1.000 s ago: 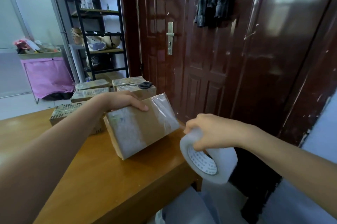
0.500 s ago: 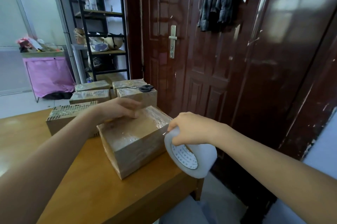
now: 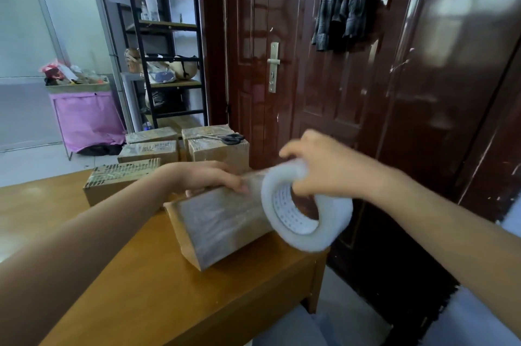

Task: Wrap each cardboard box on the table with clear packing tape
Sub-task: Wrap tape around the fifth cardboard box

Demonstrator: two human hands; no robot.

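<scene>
A cardboard box, partly covered in clear tape, lies near the right corner of the wooden table. My left hand rests on its top edge and holds it steady. My right hand grips a large roll of clear packing tape, fingers through its core, right against the box's right end. The roll hides that end of the box. Several more boxes stand behind, one of them the striped-top box.
Black-handled scissors lie on the rear right box. A dark red door stands close behind the table's right edge. A black shelf rack and a pink bin are at the back left.
My right hand has lifted the tape roll from below the table edge up to the box's right end. The box was turned from tilted to lying flatter under my left hand.
</scene>
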